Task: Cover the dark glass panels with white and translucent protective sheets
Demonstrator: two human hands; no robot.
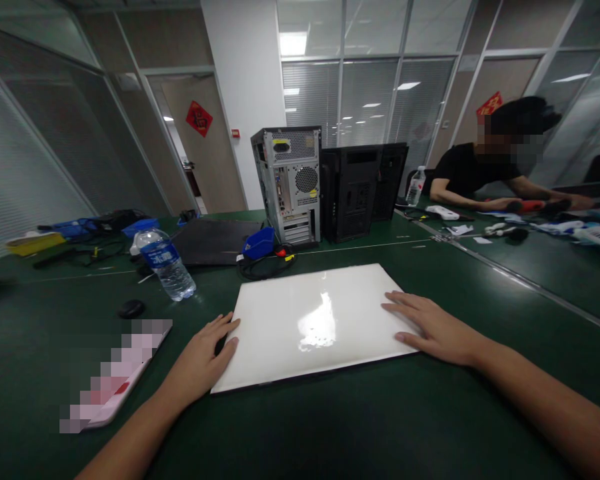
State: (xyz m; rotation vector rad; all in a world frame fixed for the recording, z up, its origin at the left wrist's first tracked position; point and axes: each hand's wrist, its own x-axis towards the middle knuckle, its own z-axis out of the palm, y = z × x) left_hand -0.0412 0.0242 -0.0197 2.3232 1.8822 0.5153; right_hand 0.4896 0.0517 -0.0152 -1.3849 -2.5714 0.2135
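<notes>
two bare forearms at the bottom edge, reaching up over a dark green worktop (330, 427). left hand (203, 360) lying palm down and loosely open at the left short edge of a closed white laptop (313, 323), fingertips (230, 325) touching that edge near its near-left corner, not gripping anything. right hand (433, 327) flat and open on the lid at the right side, fingers spread and pointing left across the glossy surface, pressing on it rather than clasping. laptop lid down, flat on the worktop between the two hands, long side towards the camera, bright ceiling glare in its middle.

left of the left forearm, a blurred pinkish flat object (115, 377) on the worktop, well apart from the laptop. beyond it a small black round thing (131, 308) and a clear water bottle (167, 263) with a blue label, upright but tilted in the picture. behind the laptop a blue bin (259, 243) with a coil of black cable, a dark flat panel (213, 241), then a silver computer tower (290, 183) and a black computer tower (360, 190) side by side, rear panels facing the camera. at far right another person in a black shirt (473, 170) leaning over an adjoining worktop strewn with small tools.
</notes>
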